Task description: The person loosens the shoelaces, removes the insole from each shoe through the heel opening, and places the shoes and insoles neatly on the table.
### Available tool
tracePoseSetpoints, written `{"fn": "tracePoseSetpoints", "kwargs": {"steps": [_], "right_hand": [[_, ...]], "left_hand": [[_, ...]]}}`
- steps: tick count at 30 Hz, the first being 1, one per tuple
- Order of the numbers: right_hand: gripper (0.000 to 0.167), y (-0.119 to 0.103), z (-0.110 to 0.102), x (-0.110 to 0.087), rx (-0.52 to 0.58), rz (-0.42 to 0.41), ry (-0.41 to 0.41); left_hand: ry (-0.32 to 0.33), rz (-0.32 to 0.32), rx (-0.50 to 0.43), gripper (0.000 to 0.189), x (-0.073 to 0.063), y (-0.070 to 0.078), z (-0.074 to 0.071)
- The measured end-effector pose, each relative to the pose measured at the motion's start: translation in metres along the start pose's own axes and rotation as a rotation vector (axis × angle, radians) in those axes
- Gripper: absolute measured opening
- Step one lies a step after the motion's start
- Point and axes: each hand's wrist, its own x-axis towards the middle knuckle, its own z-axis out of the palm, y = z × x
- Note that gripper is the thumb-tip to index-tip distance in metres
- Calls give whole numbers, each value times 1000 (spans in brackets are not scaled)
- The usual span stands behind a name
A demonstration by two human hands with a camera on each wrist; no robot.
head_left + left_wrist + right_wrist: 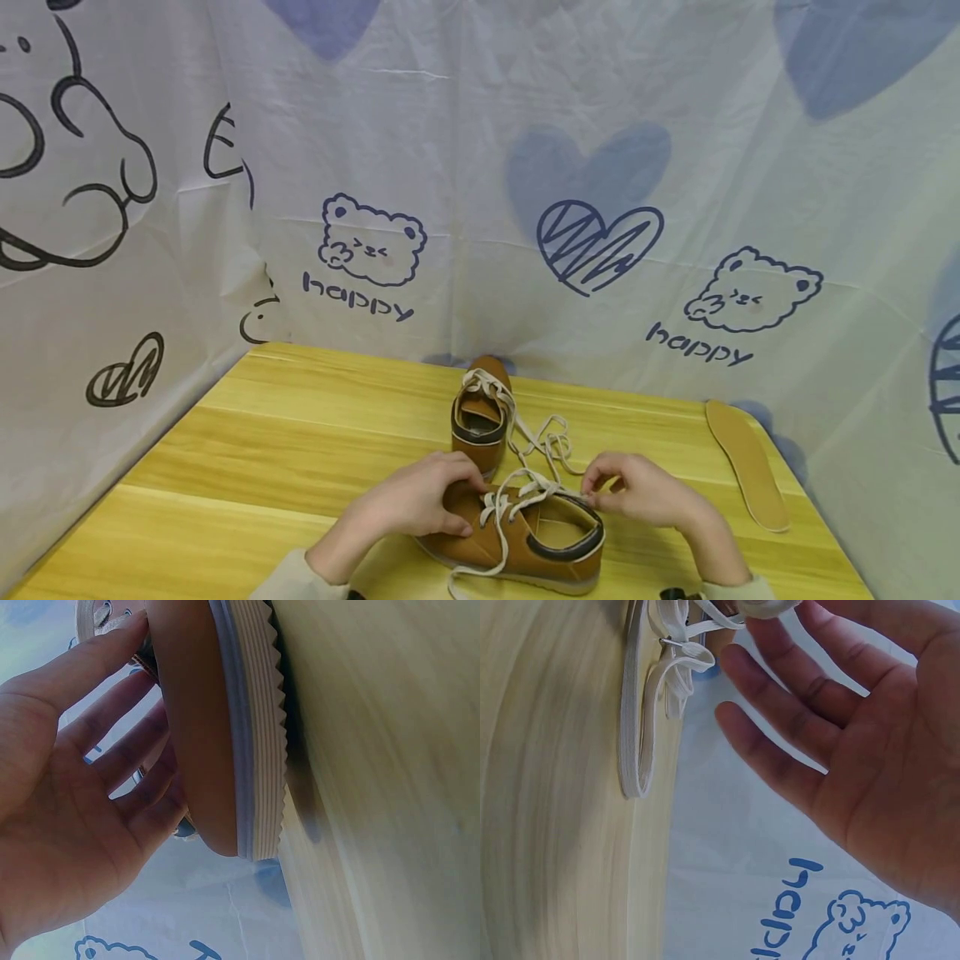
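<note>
A brown lace-up shoe (551, 568) with a dark collar lies near the front of the table, toe pointing left. My left hand (420, 500) grips its toe, thumb on the near side and fingers over the far side; the left wrist view shows the shoe's ridged sole (266, 735). At the shoe's heel end, my right hand (645, 493) pinches a cream shoelace (769, 607) between thumb and index finger, other fingers loosely bent. Another lace end (501, 546) hangs over the shoe's near side.
Behind stands a matching shoe (491, 372), toe away from me, its long laces (555, 437) trailing right onto the wooden table (300, 417). A tan insole (750, 467) lies at the table's right edge. A printed white cloth (480, 167) hangs behind the table.
</note>
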Motion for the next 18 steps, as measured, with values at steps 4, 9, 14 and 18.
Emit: {"fn": "tracePoseSetpoints", "kwargs": {"steps": [4, 9, 14, 18], "right_hand": [[9, -2, 1, 1, -3, 2, 52], [10, -9, 6, 5, 34, -57, 127], [9, -12, 15, 12, 50, -103, 115], [7, -11, 21, 15, 54, -99, 81]], "left_hand": [[3, -3, 0, 40, 0, 1, 0], [4, -5, 3, 40, 0, 0, 1], [6, 1, 2, 40, 0, -1, 1], [10, 11, 8, 40, 0, -1, 1]]}}
